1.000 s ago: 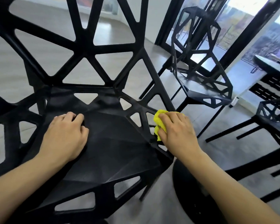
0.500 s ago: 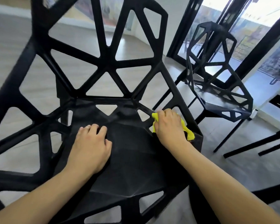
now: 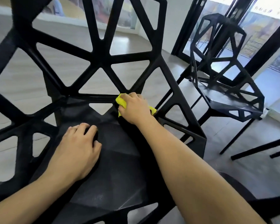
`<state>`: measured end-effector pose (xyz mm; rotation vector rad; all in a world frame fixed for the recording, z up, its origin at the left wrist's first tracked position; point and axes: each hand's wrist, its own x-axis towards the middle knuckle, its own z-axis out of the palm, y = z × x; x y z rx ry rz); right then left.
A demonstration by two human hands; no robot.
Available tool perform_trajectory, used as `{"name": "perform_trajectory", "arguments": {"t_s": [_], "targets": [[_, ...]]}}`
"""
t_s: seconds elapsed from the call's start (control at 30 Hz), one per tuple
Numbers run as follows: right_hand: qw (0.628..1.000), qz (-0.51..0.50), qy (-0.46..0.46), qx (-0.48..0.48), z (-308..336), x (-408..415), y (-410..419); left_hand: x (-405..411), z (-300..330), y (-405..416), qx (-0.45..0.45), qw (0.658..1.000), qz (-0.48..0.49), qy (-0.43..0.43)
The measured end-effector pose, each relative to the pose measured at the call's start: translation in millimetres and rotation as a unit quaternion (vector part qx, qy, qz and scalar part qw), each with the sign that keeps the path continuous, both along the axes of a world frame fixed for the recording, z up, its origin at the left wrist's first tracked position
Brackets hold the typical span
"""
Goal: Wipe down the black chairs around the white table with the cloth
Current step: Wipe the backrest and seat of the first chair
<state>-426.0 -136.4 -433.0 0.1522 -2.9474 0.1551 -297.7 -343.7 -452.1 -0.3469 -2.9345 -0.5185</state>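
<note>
The black chair in front of the person fills most of the view. Its seat is a dark, faceted surface with faint light streaks, and its back and sides are thick black bars that form triangular openings (the pale floor shows through them). The cloth is bright yellow and crumpled; only its edges show, one at the far side of the hand and a small corner at the right side of the chair seat.

A second black chair of the same shape stands to the right of the near chair, well apart from it, beside dark window frames. The grey floor lies between the two chairs. Thin black legs of other furniture come in from the right edge. The right forearm crosses over the right part of the near chair's seat and hides it.

The right hand grips the cloth with curled fingers and presses it on the chair where the seat meets the back. The left hand rests on the middle of the seat, nearer to the person; its fingers are bent under at the tips and they hold nothing.
</note>
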Motion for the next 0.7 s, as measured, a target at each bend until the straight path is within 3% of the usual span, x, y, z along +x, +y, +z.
{"name": "perform_trajectory", "arguments": {"t_s": [0.1, 0.27, 0.43, 0.5, 0.6, 0.7], "targets": [[0.999, 0.024, 0.01, -0.024, -4, 37, -2, 1, 0, 1, -0.01, 1.0, 0.005, 0.006], [0.986, 0.152, -0.031, -0.064, -3, 141, -5, 0, -1, 0, -0.033, 0.999, -0.008, 0.011], [0.998, 0.015, 0.039, 0.041, 18, 141, 59, 5, 4, 3, -0.001, 1.0, 0.01, 0.007], [0.999, 0.041, 0.029, -0.018, 17, 159, 44, 5, 7, 4, -0.005, 1.0, 0.018, -0.003], [0.976, 0.171, -0.031, -0.135, 20, 219, 2, 8, 7, 3, -0.012, 1.0, 0.016, -0.02], [0.975, 0.181, -0.009, -0.127, 23, 240, 23, 9, 8, 1, -0.014, 1.0, 0.007, -0.017]]}}
